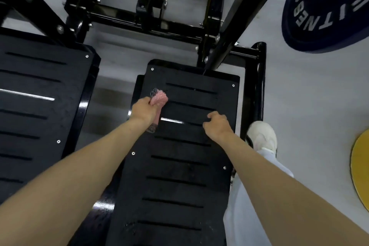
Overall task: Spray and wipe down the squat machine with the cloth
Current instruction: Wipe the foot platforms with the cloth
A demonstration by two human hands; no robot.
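The squat machine has two black slotted foot plates, the right foot plate (179,166) under my hands and the left foot plate (40,106) beside it. My left hand (144,111) grips a bunched pink and grey cloth (158,99) at the right plate's upper left edge. My right hand (216,126) hovers over the plate's right side with fingers curled and nothing visible in it. No spray bottle is in view.
The machine's black steel frame (257,86) borders the right plate and crosses the far side. A dark blue weight plate (329,16) lies on the grey floor at the upper right, a yellow disc (361,168) at the right edge. My white shoe (263,136) stands beside the frame.
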